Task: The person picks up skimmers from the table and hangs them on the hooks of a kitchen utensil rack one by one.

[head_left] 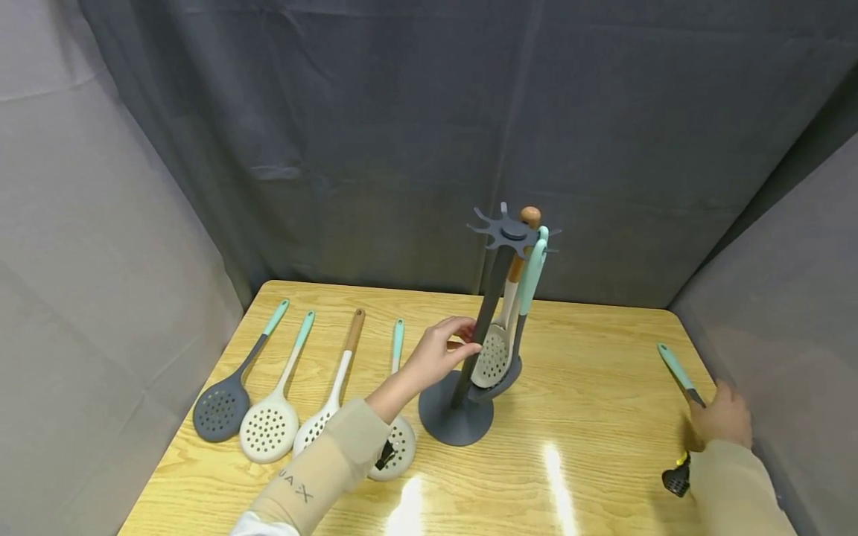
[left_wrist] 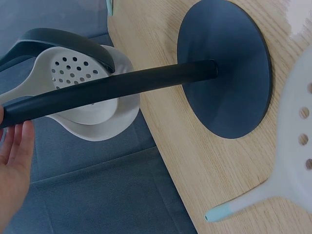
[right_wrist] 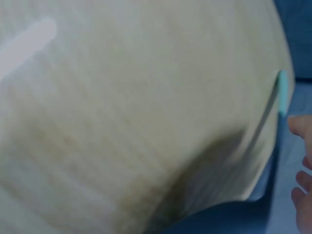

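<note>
Some fingers of the left hand (head_left: 434, 357) are pinching the pole (head_left: 492, 294) of the stand (head_left: 442, 417) on the desk (head_left: 590, 417); near its right edge, the right hand (head_left: 725, 418) is covering a mint-handled utensil (head_left: 675, 368), whether gripping, I cannot tell.

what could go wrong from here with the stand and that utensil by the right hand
The stand might tip if the left hand loosens: the hanging utensils are bunched on one side.

The right hand could knock the teal-handled utensil beside it off the table, as it sits near the edge.

The left sleeve, across the wooden-handled skimmer in the head view, might brush it askew.
</note>
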The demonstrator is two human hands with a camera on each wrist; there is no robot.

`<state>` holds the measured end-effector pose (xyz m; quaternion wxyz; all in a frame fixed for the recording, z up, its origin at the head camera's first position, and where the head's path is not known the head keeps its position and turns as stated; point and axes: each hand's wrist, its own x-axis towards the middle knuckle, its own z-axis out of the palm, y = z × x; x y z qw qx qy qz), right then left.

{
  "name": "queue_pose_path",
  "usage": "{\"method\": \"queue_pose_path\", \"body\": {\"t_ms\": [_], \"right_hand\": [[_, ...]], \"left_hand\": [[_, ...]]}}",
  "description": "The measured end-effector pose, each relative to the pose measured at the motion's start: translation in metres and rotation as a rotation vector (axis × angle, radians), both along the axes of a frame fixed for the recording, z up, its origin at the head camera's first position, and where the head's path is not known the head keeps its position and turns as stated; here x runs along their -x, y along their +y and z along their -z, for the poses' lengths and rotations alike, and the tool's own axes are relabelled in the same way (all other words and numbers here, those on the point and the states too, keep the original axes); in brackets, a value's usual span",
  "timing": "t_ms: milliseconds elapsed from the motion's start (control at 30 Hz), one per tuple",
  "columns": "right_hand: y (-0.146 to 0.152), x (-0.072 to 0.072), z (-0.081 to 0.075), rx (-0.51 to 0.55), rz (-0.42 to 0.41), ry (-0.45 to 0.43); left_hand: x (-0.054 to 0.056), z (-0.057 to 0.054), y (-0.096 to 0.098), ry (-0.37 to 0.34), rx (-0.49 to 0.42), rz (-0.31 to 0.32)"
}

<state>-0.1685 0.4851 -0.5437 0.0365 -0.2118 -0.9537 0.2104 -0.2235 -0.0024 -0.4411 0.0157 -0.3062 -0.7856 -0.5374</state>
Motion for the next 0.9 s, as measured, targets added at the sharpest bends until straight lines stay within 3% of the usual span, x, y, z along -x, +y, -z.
{"method": "queue_pose_path", "body": {"t_ms": [200,300,567,900], "right_hand": [[0.007,-0.010,0.011,0.048,0.019,-0.216],[0.006,-0.010,0.011,0.048,0.020,-0.259],[0.003,-0.011,0.014,0.006,0.010,-0.293],[-0.004,-0.007,0.007,-0.073,0.021,-0.224]], "left_hand": [[0.000,0.000,0.000,-0.008,-0.001,-0.004],[0.001,0.001,0.000,-0.006,0.001,-0.006],[0.002,0.002,0.001,0.007,0.016,-0.003],[0.002,0.002,0.000,0.000,0.015,-0.004]]}}
